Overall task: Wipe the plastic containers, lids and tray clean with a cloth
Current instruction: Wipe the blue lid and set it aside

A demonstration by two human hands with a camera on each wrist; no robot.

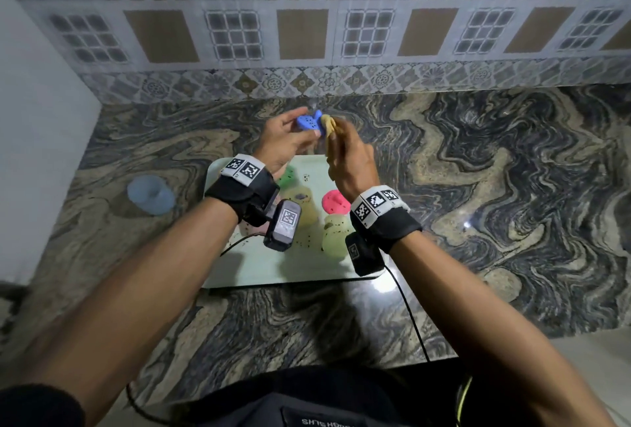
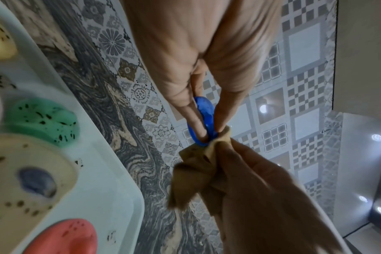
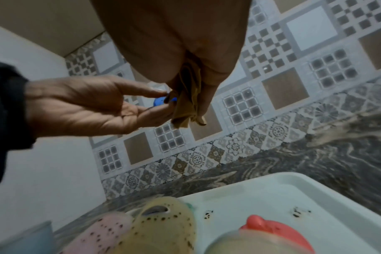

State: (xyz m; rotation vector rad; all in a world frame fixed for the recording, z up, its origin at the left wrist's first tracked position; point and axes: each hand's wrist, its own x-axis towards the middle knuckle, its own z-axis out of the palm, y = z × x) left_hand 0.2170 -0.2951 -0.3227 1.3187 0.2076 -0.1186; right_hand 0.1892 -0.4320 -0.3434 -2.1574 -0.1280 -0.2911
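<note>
1. Blue plastic lid [image 1: 308, 122], speckled with dark spots, held in the air above the far edge of the tray [image 1: 314, 271]; the left hand [image 1: 285, 140] pinches it by the rim between thumb and fingers, the remaining fingers loosely extended.
2. Tan cloth [image 1: 329, 126], bunched and gripped in the right hand [image 1: 351, 162], whose fingers and thumb close around the folds; the cloth's leading edge touches the right side of the blue plastic lid. In the left wrist view the cloth [image 2: 198, 173] meets the lower rim of the lid [image 2: 203, 118], which is seen edge-on between two fingers [image 2: 194, 118].
3. Pale, light-coloured tray resting flat on the marbled stone counter [image 1: 495, 170], below and nearer than both hands; small dark specks are scattered over its floor.
4. On the tray: a green lid [image 1: 288, 179] at the far left, a pink-red lid [image 1: 336, 202] towards the right, a yellowish container [image 1: 336, 235] near the right wrist, and a cream container [image 3: 163, 228] dotted with dark spots, with a pale pink piece [image 3: 102, 233] just beside it.
5. Light blue pieces [image 1: 150, 194] lying on the counter to the left of the tray, apart from it.
6. Patterned tiled wall [image 1: 307, 27] rising behind the counter.
</note>
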